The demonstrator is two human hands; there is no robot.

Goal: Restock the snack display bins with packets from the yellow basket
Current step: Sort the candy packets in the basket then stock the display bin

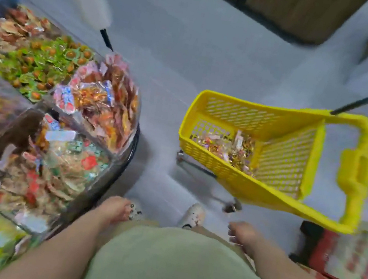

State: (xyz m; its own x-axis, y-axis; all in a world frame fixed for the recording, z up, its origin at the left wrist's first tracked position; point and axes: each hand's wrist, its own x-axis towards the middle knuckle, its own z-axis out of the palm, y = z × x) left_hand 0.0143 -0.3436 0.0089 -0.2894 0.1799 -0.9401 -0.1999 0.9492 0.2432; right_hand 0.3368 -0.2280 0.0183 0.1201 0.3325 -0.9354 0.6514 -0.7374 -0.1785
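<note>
In the head view, blurred by motion, the left hand (115, 208) is seen hanging low by the hip with its fingers loosely curled and nothing held in it. The right hand (241, 234) hangs the same way on the other side, also empty as far as the blur allows. The yellow basket (221, 170), a wheeled one standing on the floor (178, 65), lies ahead of the right hand and apart from it. A shallow heap of shiny gold and red packets (230, 147) is left in its bottom. The round clear display bins (126, 144) stand ahead of the left hand and to its outer side. The nearest compartment (60, 160), just beyond the left hand, is filled with brownish and green-white packets. An orange-packet compartment (105, 106) and a green-packet compartment (45, 62) lie farther off. The step in hand is judged to be a fresh reach into the basket. It would be done best by bending and lowering the right hand to the heap, so that a full handful is gathered. The packets' print should be matched to the right compartment before release, and the handful should be spread low so none slides over the clear wall.
</note>
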